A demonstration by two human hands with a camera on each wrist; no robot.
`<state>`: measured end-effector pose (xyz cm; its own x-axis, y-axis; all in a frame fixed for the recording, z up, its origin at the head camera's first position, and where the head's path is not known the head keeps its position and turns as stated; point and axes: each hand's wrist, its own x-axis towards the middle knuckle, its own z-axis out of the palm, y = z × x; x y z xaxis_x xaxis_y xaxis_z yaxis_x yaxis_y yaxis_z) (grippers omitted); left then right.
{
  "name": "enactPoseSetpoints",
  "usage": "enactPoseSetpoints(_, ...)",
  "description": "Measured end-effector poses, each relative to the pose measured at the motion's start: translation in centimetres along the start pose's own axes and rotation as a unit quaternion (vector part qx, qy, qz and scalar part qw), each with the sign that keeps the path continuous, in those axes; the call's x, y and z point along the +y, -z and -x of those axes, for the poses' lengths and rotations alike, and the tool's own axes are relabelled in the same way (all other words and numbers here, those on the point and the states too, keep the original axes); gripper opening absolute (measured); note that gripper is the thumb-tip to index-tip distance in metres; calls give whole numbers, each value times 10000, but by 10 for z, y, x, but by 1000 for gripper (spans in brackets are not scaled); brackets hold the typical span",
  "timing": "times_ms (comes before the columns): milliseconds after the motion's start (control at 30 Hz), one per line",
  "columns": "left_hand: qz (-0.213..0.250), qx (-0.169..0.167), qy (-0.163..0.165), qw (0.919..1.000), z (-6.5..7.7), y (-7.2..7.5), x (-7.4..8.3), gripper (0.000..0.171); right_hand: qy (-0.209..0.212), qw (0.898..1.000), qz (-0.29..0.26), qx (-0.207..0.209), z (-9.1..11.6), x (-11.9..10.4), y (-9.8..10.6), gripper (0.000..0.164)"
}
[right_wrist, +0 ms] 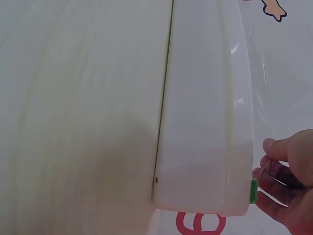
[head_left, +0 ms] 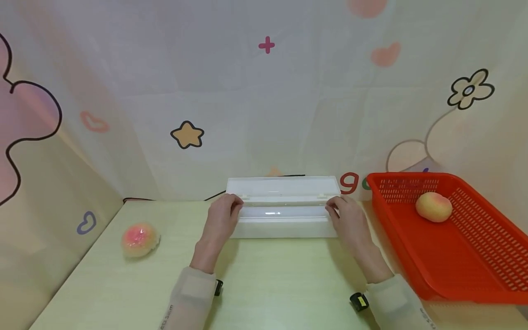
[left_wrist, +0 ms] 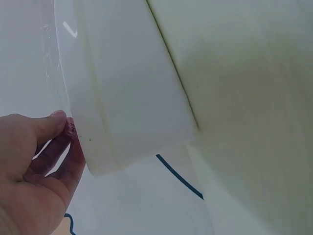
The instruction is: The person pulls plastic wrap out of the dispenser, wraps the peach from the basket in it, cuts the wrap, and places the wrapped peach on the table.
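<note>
A long white cling film dispenser lies on the table with its lid raised at the back. My left hand is at its left end, pinching the edge of the clear film between thumb and fingertips. At the other end, my right hand pinches the film in the same way. The film stretches between both hands above the dispenser. In the right wrist view, a small green tab sticks out near the dispenser's end, right by the right fingertips.
A pink and yellow peach with a shiny wrapped surface sits on the table at the left. On the right stands a red plastic basket holding another peach. A printed cloth hangs behind the table.
</note>
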<state>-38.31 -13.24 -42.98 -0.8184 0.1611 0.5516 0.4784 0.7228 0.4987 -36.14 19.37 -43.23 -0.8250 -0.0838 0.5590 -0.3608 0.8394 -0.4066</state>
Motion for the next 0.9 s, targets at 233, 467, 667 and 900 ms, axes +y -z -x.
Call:
enactPoseSetpoints(233, -190, -152, -15, 9997, -10, 4, 0, 4, -110, 9997, 95, -186, -7, -2, 6, 9)
enactPoseSetpoints(467, -12, -330, 513, 9981, -16, 5, 6, 5, -392, 9986, 23, -349, -13, -9, 11, 14)
enactPoseSetpoints(667, -44, -211, 570, 9981, -20, 11, 10, 5, -253, 9991, 44, -338, -21, -15, 21, 12)
enactPoseSetpoints(900, -87, -124, 423, 9990, -23, 19, 16, 5, -47, 9981, 571, -206, -26, -21, 33, 13)
